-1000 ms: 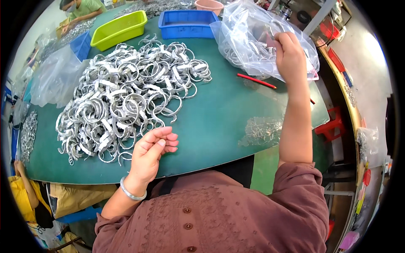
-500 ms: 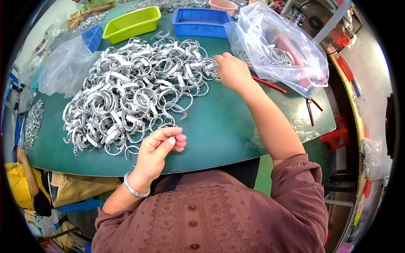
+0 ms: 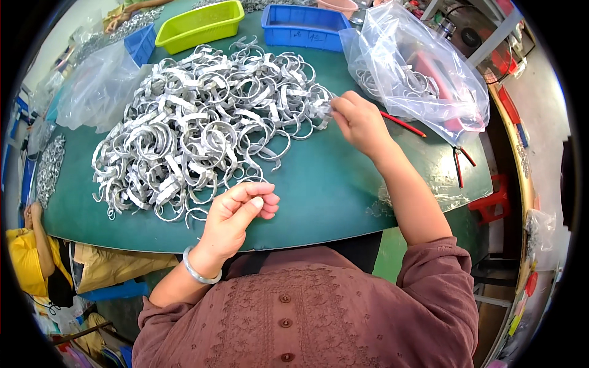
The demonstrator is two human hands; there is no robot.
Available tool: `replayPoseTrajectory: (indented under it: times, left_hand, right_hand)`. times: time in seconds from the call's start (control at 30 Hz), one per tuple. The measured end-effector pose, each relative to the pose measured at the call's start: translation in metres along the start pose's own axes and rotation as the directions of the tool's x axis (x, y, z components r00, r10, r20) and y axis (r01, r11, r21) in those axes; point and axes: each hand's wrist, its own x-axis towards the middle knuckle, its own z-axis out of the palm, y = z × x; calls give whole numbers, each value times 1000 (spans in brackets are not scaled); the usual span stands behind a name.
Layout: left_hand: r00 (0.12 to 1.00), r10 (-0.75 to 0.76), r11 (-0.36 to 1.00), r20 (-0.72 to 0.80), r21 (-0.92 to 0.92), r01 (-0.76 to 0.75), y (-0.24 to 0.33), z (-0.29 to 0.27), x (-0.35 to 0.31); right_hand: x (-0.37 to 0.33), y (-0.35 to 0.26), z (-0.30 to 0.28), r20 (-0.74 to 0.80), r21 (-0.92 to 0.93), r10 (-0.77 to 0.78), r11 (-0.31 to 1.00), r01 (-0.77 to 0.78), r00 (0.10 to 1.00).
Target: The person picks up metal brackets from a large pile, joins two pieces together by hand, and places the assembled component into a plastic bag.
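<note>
A wide heap of silver-grey open rings (image 3: 196,132), many with whitish flat bands, is spread over the green table. At the heap's right edge is my right hand (image 3: 361,122), its fingers closed and touching the outermost rings. What lies between those fingertips is hidden. My left hand (image 3: 236,214) hovers by the near edge of the heap, fingers curled and thumb pressed to the index finger. Anything inside that pinch is too small to make out. A pale bracelet (image 3: 199,268) circles my left wrist.
Behind the heap stand a lime-green tub (image 3: 199,29) and a blue tub (image 3: 307,40). Clear plastic bags lie left (image 3: 98,86) and right (image 3: 399,43), the right one holding rings. A red pencil (image 3: 403,124) and red-handled pliers (image 3: 460,165) rest on the table (image 3: 319,196). Co-workers' arms show at left.
My right hand has drawn slightly right and toward me along the heap's edge. The left hand keeps its curled pose. The whole view has shifted a little.
</note>
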Motion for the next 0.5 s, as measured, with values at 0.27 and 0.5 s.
replayPoseTrajectory:
  times: [0.27,0.5]
  left_hand:
    - [999,-28,1000,16,9,28,2,-1,4]
    - [999,-42,999,6,14,42,1,-4,4]
  right_hand:
    - [-9,-10,0,70,101,-19,995,12,997]
    - [-1,-35,-9,202,23,-78,997,75,976]
